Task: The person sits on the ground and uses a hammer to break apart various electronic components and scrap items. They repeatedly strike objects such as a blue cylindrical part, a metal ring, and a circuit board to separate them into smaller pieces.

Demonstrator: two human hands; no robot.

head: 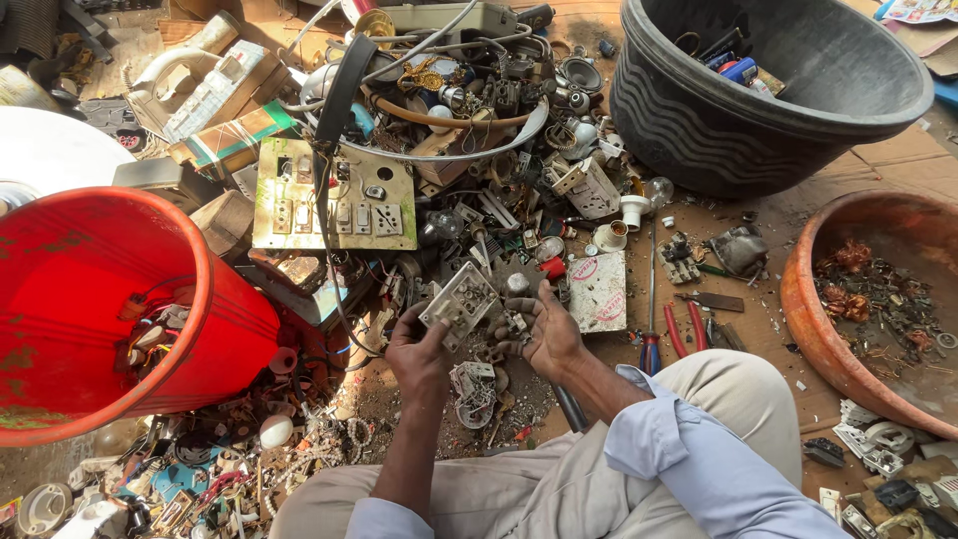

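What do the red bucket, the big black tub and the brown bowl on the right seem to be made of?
The red bucket looks like plastic: glossy, uniformly coloured, scuffed. The big black tub seems plastic or rubber, matte with moulded wavy ribs. The brown bowl could be terracotta or faded plastic; its dull, dusty orange-brown surface leaves that open.

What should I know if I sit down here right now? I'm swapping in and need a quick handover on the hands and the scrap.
Left hand: grips a dirty white switch plate, tilted, above the scrap heap.
Right hand: open palm up, cupping small metal parts beside the plate.
Around: red bucket on its side at left, black tub ahead, brown bowl of metal bits at right, red-handled pliers on the floor.
Done: some scrap already lies in each container.
Left: a large unsorted pile.
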